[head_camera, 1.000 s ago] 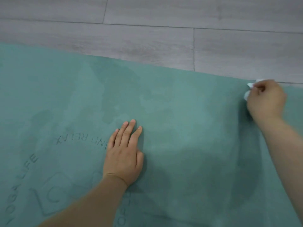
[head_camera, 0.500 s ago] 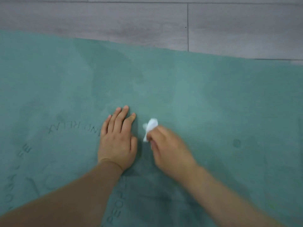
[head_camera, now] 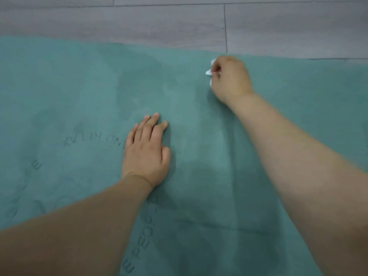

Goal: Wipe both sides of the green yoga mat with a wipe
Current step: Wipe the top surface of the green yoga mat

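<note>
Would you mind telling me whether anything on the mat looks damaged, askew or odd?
Nothing stands out. The green yoga mat lies flat on the floor, showing only uneven darker patches. The left hand rests flat on it; the right hand grips the wipe.

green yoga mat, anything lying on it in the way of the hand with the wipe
Only the flat left hand rests on the green yoga mat; nothing else visibly blocks the right hand gripping the crumpled white wipe.

Green yoga mat [head_camera: 199, 156] lies flat on the floor; crumpled white wipe [head_camera: 208, 72] near its far edge.
</note>
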Demonstrator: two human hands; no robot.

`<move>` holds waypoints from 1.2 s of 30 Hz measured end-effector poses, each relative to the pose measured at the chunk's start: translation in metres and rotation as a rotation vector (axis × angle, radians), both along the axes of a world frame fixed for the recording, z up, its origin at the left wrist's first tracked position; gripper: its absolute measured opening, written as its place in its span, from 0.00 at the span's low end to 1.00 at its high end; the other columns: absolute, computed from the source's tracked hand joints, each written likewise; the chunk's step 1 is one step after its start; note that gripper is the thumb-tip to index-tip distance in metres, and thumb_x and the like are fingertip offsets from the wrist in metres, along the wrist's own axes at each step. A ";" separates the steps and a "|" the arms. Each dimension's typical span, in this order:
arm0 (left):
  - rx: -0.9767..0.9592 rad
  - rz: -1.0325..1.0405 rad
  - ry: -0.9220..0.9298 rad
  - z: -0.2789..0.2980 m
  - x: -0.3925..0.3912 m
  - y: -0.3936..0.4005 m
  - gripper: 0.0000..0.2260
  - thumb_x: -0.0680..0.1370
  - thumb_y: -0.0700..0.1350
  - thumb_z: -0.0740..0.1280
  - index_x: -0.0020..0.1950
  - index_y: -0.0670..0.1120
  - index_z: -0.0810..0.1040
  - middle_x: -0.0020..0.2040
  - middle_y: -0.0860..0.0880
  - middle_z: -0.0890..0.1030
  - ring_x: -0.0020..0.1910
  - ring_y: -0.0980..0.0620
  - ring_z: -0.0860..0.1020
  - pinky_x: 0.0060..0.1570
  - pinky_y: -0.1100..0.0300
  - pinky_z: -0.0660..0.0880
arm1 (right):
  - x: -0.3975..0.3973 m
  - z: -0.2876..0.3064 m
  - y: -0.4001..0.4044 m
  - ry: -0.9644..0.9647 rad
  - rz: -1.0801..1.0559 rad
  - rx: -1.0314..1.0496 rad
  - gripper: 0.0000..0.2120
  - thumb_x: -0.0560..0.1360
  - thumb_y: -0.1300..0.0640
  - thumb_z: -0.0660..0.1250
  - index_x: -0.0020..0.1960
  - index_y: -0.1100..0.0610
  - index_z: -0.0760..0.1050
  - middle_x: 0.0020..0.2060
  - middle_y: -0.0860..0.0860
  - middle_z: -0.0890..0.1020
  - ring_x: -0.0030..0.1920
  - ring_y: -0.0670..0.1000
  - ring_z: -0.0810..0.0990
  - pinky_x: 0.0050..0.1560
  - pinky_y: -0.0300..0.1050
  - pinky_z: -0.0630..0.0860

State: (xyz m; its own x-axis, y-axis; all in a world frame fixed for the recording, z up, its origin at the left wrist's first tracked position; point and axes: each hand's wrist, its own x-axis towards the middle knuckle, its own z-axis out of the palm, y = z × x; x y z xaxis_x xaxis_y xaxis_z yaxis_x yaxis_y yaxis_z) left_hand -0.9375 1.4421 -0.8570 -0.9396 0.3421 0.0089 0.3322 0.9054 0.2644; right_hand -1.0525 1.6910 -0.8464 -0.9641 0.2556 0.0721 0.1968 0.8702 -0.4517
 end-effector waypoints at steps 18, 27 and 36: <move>-0.002 -0.013 -0.005 0.000 0.001 0.001 0.28 0.73 0.47 0.52 0.73 0.45 0.70 0.76 0.45 0.66 0.76 0.45 0.61 0.76 0.49 0.53 | 0.000 -0.008 0.021 0.031 -0.092 -0.020 0.11 0.70 0.61 0.59 0.47 0.58 0.79 0.51 0.57 0.82 0.54 0.58 0.78 0.54 0.45 0.72; -0.052 -0.014 0.008 0.002 0.000 0.002 0.28 0.72 0.46 0.52 0.71 0.45 0.71 0.75 0.43 0.69 0.75 0.44 0.64 0.74 0.48 0.54 | 0.184 0.012 -0.021 -0.227 1.451 -0.112 0.10 0.73 0.60 0.65 0.54 0.54 0.72 0.48 0.53 0.76 0.45 0.55 0.75 0.45 0.45 0.77; -0.029 0.001 0.019 0.002 0.001 0.002 0.28 0.72 0.46 0.53 0.71 0.44 0.72 0.74 0.43 0.69 0.75 0.44 0.63 0.72 0.46 0.58 | -0.003 -0.005 0.046 0.037 -0.215 0.039 0.11 0.71 0.61 0.59 0.49 0.59 0.77 0.52 0.57 0.80 0.54 0.59 0.77 0.52 0.46 0.70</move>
State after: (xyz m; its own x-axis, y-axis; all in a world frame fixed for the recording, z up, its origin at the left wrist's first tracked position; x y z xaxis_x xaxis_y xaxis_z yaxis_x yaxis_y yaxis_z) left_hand -0.9365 1.4444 -0.8554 -0.9395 0.3420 0.0172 0.3365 0.9128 0.2314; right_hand -1.0551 1.7367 -0.8516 -0.8842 0.4513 0.1202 0.3637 0.8268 -0.4290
